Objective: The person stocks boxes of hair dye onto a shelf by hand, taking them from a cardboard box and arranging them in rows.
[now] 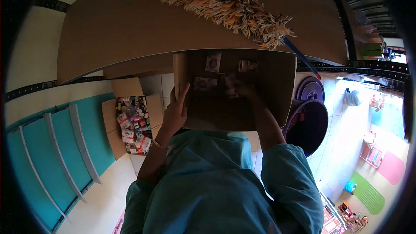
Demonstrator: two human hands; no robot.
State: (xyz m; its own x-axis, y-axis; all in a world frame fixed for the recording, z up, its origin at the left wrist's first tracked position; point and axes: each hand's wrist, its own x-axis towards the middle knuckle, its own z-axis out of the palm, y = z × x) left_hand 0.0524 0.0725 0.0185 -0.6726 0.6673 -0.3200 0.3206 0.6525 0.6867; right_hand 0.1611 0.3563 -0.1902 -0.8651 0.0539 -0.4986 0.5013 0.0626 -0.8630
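A cardboard box point(216, 115) stands tilted in front of my body, its open side towards me. My left hand point(177, 112) grips its left wall, with a finger lying along the edge. Inside, my right hand point(248, 91) is dim and blurred, its fingers closed at a small package point(230, 86) that is blurred too. Around it in the box lie a small pack point(212, 62) near the back, another pack point(204, 83) to the left, and a third pack point(248, 65) at the back right.
A fluffy duster point(216, 2) with a blue handle lies on the brown shelf point(104, 39) above the box. An open carton point(113, 123) of small bottles and packets stands on the left. To the right is a dark purple bin point(318, 125) beside its lid point(310, 89).
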